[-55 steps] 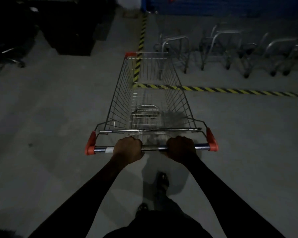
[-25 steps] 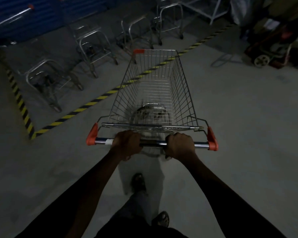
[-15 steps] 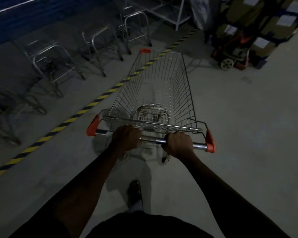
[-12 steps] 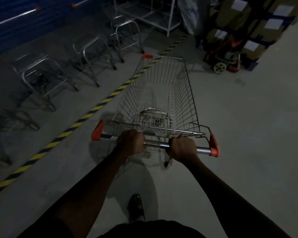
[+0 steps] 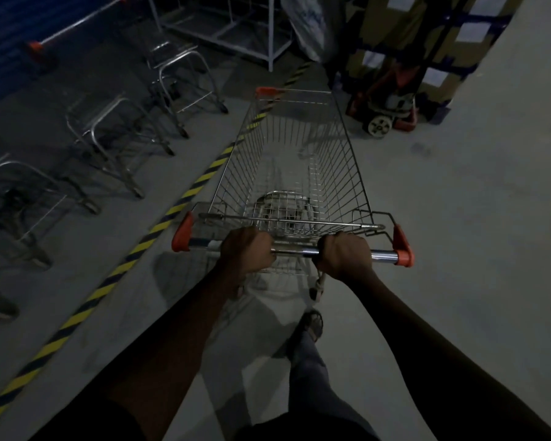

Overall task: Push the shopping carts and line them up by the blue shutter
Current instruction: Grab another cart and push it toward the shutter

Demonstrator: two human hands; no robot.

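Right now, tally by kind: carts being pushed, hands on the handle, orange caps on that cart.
shopping cart: 1
hands gripping the handle: 2, left hand and right hand
orange caps: 3, two at the bar's ends, one at a front corner
Total: 6

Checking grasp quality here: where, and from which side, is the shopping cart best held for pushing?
On the shopping cart, the rear handle bar, approached from behind, knuckles up. It is round and runs crosswise between orange end caps; left hand and right hand either side of centre, as here, should help steering.
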